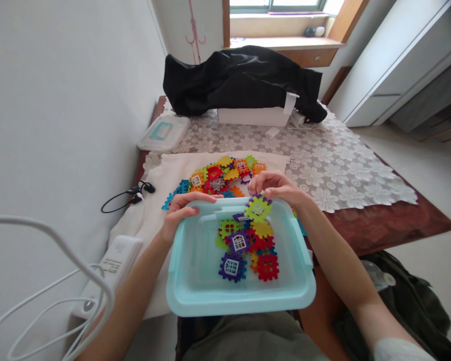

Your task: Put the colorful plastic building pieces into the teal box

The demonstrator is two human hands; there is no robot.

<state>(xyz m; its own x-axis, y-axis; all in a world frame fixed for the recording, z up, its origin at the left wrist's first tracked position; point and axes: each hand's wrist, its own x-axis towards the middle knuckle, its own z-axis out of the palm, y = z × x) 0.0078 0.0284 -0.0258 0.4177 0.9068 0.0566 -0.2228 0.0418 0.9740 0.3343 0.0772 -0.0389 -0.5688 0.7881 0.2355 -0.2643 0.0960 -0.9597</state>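
pale blue bin (195, 296), lime-green tile (258, 207), white floral tablecloth (334, 170)

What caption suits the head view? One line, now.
Left hand grips the rim of a light-blue plastic tub; right hand holds a lime window tile over it.

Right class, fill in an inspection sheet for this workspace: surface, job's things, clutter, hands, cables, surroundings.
Surface: table, lace cloth, cream cloth on it.
Job's things: bin with tiles inside; pile on cream cloth.
Clutter: lid; jacket over box.
Hands: left hand grips bin rim; right hand pinches green tile over bin.
Cables: black cable, white cables, power strip, left.
Surroundings: wall left, window behind, cabinet right.
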